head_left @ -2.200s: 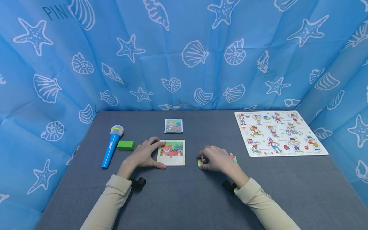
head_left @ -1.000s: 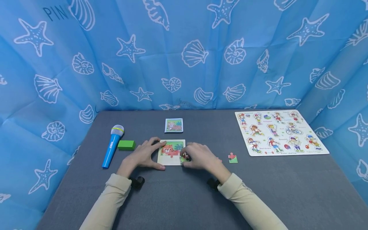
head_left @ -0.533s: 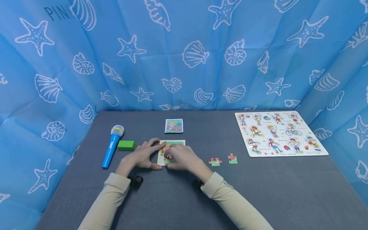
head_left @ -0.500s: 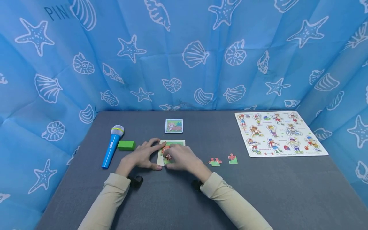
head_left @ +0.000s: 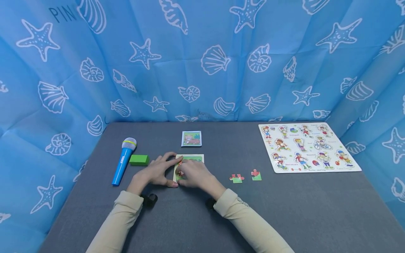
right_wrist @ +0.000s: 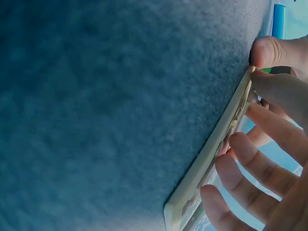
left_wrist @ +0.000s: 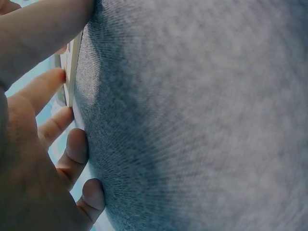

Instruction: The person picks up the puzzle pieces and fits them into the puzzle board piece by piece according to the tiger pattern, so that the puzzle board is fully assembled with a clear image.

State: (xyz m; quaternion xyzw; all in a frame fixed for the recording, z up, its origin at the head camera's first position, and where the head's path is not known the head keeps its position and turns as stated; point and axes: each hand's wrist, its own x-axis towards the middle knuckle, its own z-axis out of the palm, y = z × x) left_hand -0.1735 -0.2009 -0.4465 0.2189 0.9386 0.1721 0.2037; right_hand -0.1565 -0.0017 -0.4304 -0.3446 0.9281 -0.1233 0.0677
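A small jigsaw board with a pale rim lies flat on the grey table. At its left side, my left hand holds it, index finger near the top and thumb at the bottom edge. My right hand covers much of the board and pinches a jigsaw piece over the lower left corner. Whether the piece sits flat is hidden by the fingers. In the right wrist view, both thumbs meet near one corner of the board. Two loose jigsaw pieces, one with two knobs and another, lie to the right.
Behind the board is a small picture card. On the left lie a blue toy microphone and a green block. A white board of sports figures occupies the back right. A blue shell-print curtain hangs behind the table.
My right hand has picked up a jigsaw piece from the right and carried it left across the board to its lower left corner. The left hand has stayed nearly still.
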